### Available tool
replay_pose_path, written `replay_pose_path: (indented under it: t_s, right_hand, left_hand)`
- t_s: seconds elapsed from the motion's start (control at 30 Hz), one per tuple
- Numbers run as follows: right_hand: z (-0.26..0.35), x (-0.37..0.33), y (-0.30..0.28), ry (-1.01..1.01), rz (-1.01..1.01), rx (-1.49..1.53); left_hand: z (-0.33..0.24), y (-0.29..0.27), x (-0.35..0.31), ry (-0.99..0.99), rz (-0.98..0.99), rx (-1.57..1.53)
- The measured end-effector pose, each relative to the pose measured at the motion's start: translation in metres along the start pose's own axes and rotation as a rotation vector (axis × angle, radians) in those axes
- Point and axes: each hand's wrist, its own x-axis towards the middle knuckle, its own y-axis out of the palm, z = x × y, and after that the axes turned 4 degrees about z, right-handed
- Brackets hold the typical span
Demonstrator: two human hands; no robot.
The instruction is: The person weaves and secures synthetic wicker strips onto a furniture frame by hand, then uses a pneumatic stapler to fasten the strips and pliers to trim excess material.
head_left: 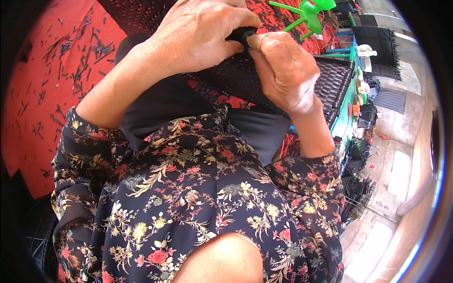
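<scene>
A dark brown-black woven wicker panel [330,78] lies across my lap, its weave visible to the right and behind my hands. My left hand [200,37] is closed, thumb and forefinger on either side of a dark rounded part of the wickerwork [242,34]. Close against it, my right hand [285,68] is pinched, with thumb and forefinger touching that same part. What sits between the right fingertips is too small and covered to make out.
Red floor covering [61,61] at the left is strewn with short black strips. A bright green plastic stool or chair [309,16] stands beyond the panel. At right are a green-edged bench [351,101], black woven pieces [377,47] and bundled dark strands [356,188].
</scene>
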Motion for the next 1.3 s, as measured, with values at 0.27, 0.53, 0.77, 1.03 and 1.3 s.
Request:
replay_pose_path:
  t_s: [0.27, 0.53, 0.77, 1.03, 1.3]
  right_hand:
    - [-0.006, 0.013, -0.012, 0.207, 0.178, 0.288]
    - [-0.016, 0.009, -0.014, 0.544, 0.283, 0.627]
    - [-0.010, 0.017, -0.014, 0.252, 0.294, 0.274]
    - [0.004, 0.025, -0.013, -0.003, 0.285, 0.015]
    - [-0.002, 0.014, -0.009, 0.222, 0.230, 0.174]
  left_hand:
    - [0.010, 0.006, -0.010, 0.062, -0.081, 0.031]
    - [0.013, 0.003, -0.012, 0.148, -0.089, 0.062]
    - [0.007, 0.006, -0.010, 0.033, -0.104, 0.047]
    - [0.010, 0.007, -0.009, 0.095, -0.134, 0.026]
    - [0.010, 0.006, -0.012, 0.101, -0.129, 0.013]
